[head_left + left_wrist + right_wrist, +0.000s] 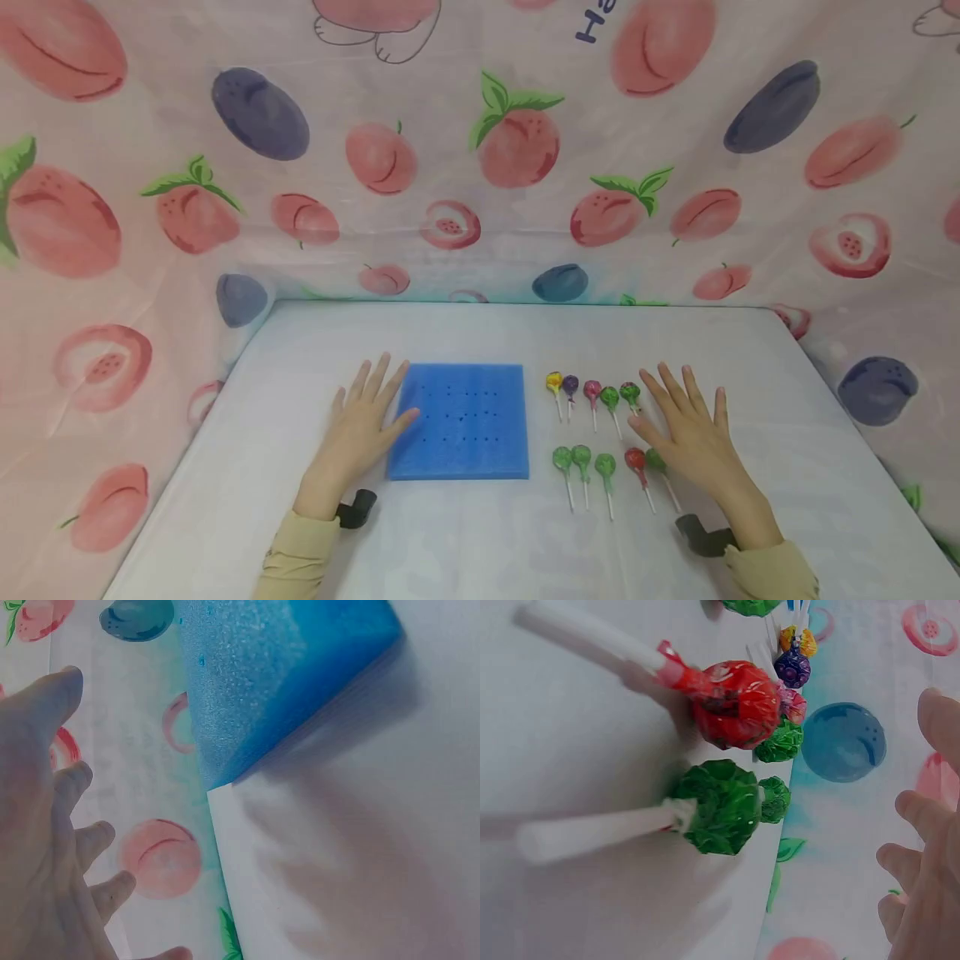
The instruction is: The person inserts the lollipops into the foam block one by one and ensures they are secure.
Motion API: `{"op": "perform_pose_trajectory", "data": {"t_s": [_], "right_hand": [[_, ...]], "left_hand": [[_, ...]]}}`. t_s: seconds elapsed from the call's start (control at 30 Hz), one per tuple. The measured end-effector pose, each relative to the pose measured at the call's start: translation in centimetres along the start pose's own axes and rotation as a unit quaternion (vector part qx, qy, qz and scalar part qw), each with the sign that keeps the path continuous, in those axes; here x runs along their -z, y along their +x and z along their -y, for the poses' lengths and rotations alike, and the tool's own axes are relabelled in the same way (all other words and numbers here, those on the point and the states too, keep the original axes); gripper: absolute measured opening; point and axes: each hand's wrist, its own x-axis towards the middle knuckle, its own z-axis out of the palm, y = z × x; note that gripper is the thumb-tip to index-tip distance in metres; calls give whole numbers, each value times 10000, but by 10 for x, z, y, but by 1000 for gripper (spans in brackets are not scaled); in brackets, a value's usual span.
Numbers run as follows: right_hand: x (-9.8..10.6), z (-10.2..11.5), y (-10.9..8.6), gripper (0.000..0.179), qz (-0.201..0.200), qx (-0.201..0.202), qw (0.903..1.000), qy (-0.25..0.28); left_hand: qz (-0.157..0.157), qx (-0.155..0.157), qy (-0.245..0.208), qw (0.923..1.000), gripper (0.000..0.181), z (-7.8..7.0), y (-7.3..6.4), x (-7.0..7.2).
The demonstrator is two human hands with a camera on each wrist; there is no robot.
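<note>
My left hand [358, 435] is spread with straight fingers beside the left edge of a blue foam board [480, 458]; its thumb overlaps the board in the head view. Small dark holes in rows dot the board's top. In the left wrist view the foam's thick corner [255, 682] shows past the fingers. My right hand [692, 429] spreads its fingers at the right end of two rows of wrapped lollipops, holding nothing. A red lollipop [735, 705] and a green lollipop [718, 806] lie nearest to it in the right wrist view.
The back row has a yellow lollipop [554, 382], a purple lollipop [570, 385], a pink lollipop [592, 390] and green ones. More green lollipops [581, 455] lie in the front row, sticks toward me. A fruit-printed curtain [450, 167] surrounds the white table [465, 542].
</note>
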Motion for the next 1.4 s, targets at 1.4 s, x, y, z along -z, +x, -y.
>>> {"op": "perform_pose_trajectory", "data": {"t_s": [1.4], "right_hand": [[-11,-3,-29,72,268,-240,9993,40]], "left_hand": [[544,609,-1601,9837,69,6,1,-13]]}}
